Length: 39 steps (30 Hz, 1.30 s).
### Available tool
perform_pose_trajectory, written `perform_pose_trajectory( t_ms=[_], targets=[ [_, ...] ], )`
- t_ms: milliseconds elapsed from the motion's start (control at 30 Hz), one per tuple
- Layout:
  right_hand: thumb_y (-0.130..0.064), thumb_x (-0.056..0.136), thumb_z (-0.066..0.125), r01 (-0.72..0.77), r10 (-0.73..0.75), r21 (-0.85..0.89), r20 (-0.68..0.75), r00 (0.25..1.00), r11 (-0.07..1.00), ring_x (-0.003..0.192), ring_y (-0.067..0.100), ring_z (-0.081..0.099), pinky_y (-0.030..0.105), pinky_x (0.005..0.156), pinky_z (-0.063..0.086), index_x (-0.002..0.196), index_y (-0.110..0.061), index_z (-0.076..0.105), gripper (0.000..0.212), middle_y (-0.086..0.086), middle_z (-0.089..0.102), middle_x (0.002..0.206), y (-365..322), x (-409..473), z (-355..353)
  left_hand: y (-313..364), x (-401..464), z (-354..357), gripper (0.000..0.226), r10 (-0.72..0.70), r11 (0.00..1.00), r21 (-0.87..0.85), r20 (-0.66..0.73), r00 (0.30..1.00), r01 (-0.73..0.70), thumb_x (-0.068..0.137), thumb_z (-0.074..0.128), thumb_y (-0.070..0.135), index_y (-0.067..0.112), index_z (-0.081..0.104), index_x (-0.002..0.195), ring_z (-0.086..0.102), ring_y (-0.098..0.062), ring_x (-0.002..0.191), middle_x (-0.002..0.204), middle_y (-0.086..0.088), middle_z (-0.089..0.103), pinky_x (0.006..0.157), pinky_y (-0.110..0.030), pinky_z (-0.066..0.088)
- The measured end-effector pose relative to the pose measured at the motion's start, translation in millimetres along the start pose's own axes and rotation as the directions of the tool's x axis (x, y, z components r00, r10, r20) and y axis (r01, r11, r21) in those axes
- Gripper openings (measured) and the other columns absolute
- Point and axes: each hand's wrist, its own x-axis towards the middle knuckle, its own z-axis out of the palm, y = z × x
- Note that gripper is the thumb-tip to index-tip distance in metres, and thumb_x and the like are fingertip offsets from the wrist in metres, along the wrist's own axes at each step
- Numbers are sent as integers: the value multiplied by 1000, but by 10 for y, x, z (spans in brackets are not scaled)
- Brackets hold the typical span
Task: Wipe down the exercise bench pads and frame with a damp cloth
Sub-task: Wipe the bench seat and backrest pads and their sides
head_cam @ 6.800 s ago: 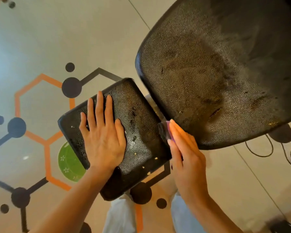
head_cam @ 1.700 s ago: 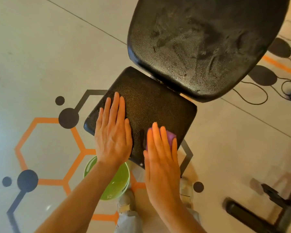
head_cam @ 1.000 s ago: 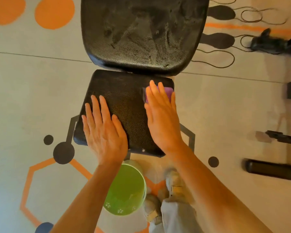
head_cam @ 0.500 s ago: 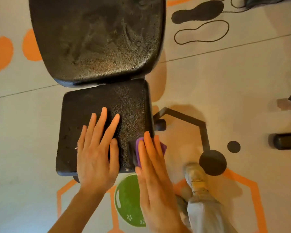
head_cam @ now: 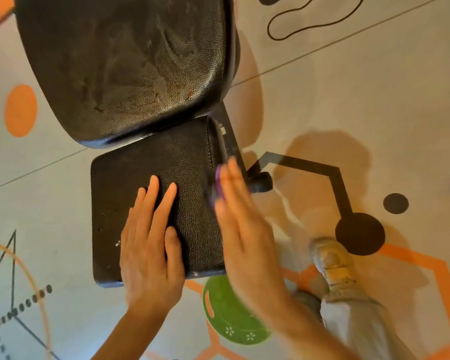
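While blurred, right hand (head_cam: 242,229) seemingly hides cloth (head_cam: 218,178); bowl (head_cam: 231,318) below.

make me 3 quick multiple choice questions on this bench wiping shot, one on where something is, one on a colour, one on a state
1. Where is the green basin?
A. on the floor by the seat pad's near edge
B. on top of the back pad
C. in the person's left hand

2. What colour is the cloth under the right hand?
A. yellow
B. purple
C. white

3. How does the left hand lie?
A. curled in a fist above the floor
B. gripping the frame
C. flat on the seat pad, fingers straight

Answers:
1 A: the basin sits on the floor, partly hidden by the right forearm, just below the seat pad's near edge.
2 B: a purple edge shows beside the right fingertips.
3 C: palm and straight fingers rest on the black pad.
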Motion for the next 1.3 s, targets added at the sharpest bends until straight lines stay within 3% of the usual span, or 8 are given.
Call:
perform_pose_trajectory(
  t_ms=[133, 300, 433, 667, 833, 967, 1067, 1300],
  targets=[
    [-36, 104, 28, -223, 228, 125, -29, 973, 967, 127, 11, 49, 25, 105, 39, 148, -25, 34, 45, 2, 53, 140, 88, 647, 8, 5, 3, -4, 51, 8, 1000, 14, -2, 1000, -8, 103, 26, 27, 26, 37, 152, 19, -16, 153, 164, 6, 25, 119, -42, 25],
    [-28, 103, 32, -65, 69, 75, -45, 997, 995, 145, 0, 17, 7, 112, 18, 150, -22, 27, 47, -13, 21, 158, -104, -245, -37, 18, 8, -17, 51, -2, 1000, 13, 4, 1000, 2, 103, 24, 29, 31, 34, 153, 19, -15, 153, 164, 9, 23, 119, -42, 24],
    [-35, 101, 24, -174, 173, -10, -81, 982, 985, 127, 26, 48, 22, 100, 39, 140, -6, 42, 52, 13, 49, 140, -63, 930, 153, 27, 16, -17, 51, -1, 1000, 14, 3, 1000, 1, 102, 24, 28, 28, 36, 152, 20, -16, 153, 164, 7, 26, 119, -49, 26],
    [-26, 102, 12, 166, -130, -337, 127, 983, 927, 148, 25, 14, 39, 120, 16, 145, 3, 30, 56, 16, 22, 157, -150, -334, -16, 9, 20, -16, 51, 2, 1000, 14, 10, 1000, -2, 102, 24, 28, 31, 32, 153, 20, -16, 153, 164, 7, 25, 121, -39, 20],
    [-26, 105, 29, -106, 107, -199, -8, 994, 974, 147, 13, 19, -2, 107, 12, 151, -13, 22, 49, 2, 18, 160, -160, 849, 123, 22, 31, -31, 52, 11, 999, 37, 21, 1000, -12, 102, 25, 26, 29, 33, 153, 21, -18, 153, 164, 3, 27, 121, -38, 21],
    [-30, 103, 17, 78, -26, -396, 137, 990, 915, 149, 17, 8, 32, 121, 14, 150, -4, 23, 53, 11, 16, 160, -119, 120, 51, 5, 42, -30, 52, 9, 999, 41, 29, 1000, -10, 101, 26, 27, 31, 31, 153, 21, -18, 153, 164, 3, 26, 122, -32, 17],
    [-23, 102, 34, 212, -114, -622, 194, 974, 754, 142, 31, 29, 42, 113, 31, 141, -3, 42, 45, 16, 32, 153, -107, -548, -78, 10, 47, -50, 52, 7, 999, 41, 33, 999, -8, 101, 27, 28, 31, 30, 153, 21, -18, 153, 164, 2, 27, 123, -30, 14],
    [-15, 100, 44, 329, -116, -757, 322, 940, 564, 148, 27, 13, 50, 119, 19, 146, -5, 33, 49, 11, 23, 158, -235, 861, 126, 2, 37, -28, 54, 15, 1000, 22, -1, 1000, -15, 98, 30, 24, 23, 36, 152, 26, -19, 151, 162, 0, 31, 121, -40, 25]
  ],
)
